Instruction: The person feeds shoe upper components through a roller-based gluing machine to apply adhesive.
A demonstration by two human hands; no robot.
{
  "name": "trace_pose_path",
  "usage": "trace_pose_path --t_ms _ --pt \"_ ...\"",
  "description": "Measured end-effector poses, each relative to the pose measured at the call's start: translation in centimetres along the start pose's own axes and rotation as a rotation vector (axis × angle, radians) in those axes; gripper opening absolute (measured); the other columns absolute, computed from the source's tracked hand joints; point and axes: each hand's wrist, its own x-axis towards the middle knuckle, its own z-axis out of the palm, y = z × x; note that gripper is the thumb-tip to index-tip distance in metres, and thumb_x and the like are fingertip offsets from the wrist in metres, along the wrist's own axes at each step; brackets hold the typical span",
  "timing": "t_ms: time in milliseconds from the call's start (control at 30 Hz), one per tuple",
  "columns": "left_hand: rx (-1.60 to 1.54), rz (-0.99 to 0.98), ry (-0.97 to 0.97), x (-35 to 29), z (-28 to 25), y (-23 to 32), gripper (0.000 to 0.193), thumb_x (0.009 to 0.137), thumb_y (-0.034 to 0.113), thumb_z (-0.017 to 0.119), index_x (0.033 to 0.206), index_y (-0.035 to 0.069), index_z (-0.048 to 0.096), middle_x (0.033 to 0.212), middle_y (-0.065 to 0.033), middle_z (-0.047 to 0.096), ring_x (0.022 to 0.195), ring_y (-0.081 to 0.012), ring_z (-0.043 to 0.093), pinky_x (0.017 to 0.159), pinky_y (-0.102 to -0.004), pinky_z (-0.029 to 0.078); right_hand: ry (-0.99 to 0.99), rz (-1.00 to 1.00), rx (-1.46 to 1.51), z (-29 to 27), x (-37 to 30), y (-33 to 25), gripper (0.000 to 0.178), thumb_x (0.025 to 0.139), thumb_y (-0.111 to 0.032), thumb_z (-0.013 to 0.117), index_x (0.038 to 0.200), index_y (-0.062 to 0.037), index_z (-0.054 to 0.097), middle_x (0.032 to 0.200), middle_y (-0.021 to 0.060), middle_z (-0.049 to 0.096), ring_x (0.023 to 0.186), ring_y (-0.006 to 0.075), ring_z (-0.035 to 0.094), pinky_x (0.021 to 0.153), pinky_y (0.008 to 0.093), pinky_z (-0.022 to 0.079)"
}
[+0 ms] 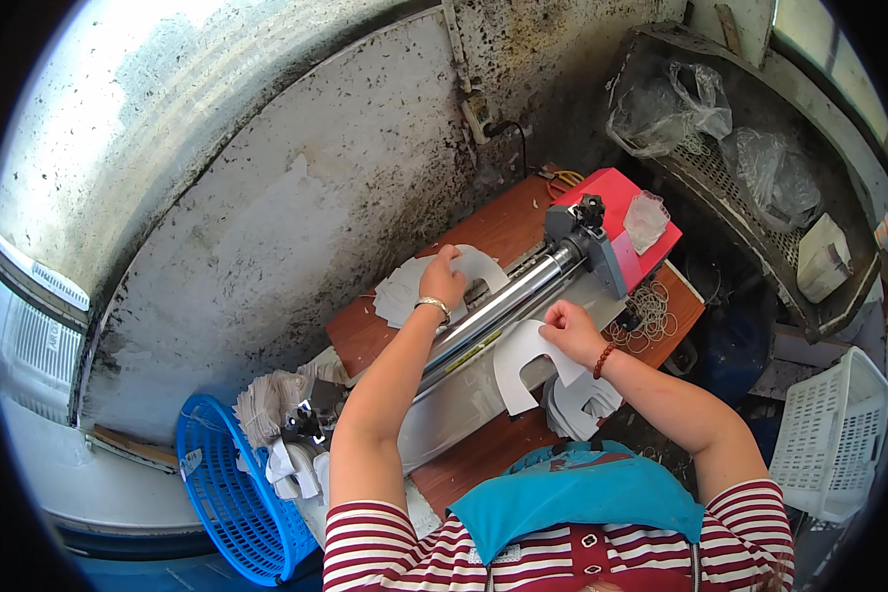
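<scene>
A roller machine with a shiny metal roller (503,308) stands in front of me. My right hand (574,333), on its near side, pinches a white U-shaped sheet (515,357) by its upper edge, over the metal feed plate (464,409). Beyond the roller, my left hand (444,278) is closed at the edge of another white curved sheet (479,264); its fingertips are partly hidden. Beside that hand lies a fanned pile of white sheets (400,291). Close to my body, below the right hand, is a stack of similar cut sheets (580,403).
The machine's red housing (631,222) carries a clear plastic dish (646,221). Loose elastic loops (647,314) lie on the brown tabletop (683,306). A blue basket (232,498) and bundled pieces (266,405) are at left, a white basket (827,439) at right. Plastic bags (673,109) fill a shelf.
</scene>
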Motion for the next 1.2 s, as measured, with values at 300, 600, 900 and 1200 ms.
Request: trace_pose_path --t_ms 300,600,900,1200 --pt "0.276 0.184 -0.558 0.2 -0.7 3.6 0.026 0.080 0.019 0.050 0.098 0.012 0.067 0.098 -0.0130 0.058 0.086 -0.0301 0.058 0.078 -0.0354 0.047 0.096 0.009 0.073 0.4 2.5 1.2 0.014 0.078 -0.002 0.060 0.081 -0.0024 0.046 0.068 0.0053 0.056 0.055 0.0132 0.061 0.040 0.0255 0.048" --pt "-0.108 -0.052 -0.270 1.4 0.8 -1.3 0.016 0.068 0.017 0.066 0.076 0.004 0.062 0.067 -0.0067 0.059 0.067 -0.0188 0.057 0.068 -0.0310 0.046 -0.085 0.274 0.343 -1.4 -1.6 -3.5 0.014 0.081 -0.003 0.056 0.083 -0.0035 0.042 0.084 0.0149 0.062 0.052 0.0134 0.061 0.034 0.0217 0.044" --pt "-0.368 -0.276 0.135 3.2 -4.0 -2.4 0.056 0.067 -0.002 0.059 0.120 0.011 0.049 0.122 -0.0133 0.051 0.109 -0.0267 0.052 0.090 -0.0332 0.041 0.024 0.172 0.438 -3.3 -7.4 0.7 0.014 0.081 -0.003 0.057 0.078 -0.0045 0.043 0.080 0.0122 0.063 0.048 0.0080 0.055 0.035 0.0173 0.039" --pt "-0.157 -0.403 0.181 4.7 -5.6 -7.7 0.029 0.068 0.002 0.058 0.096 -0.001 0.065 0.084 -0.0096 0.067 0.073 -0.0172 0.063 0.066 -0.0290 0.048 0.069 0.345 0.160 -4.0 -10.5 10.8 0.015 0.076 -0.001 0.059 0.078 -0.0050 0.044 0.072 0.0083 0.062 0.044 0.0088 0.053 0.036 0.0197 0.038"
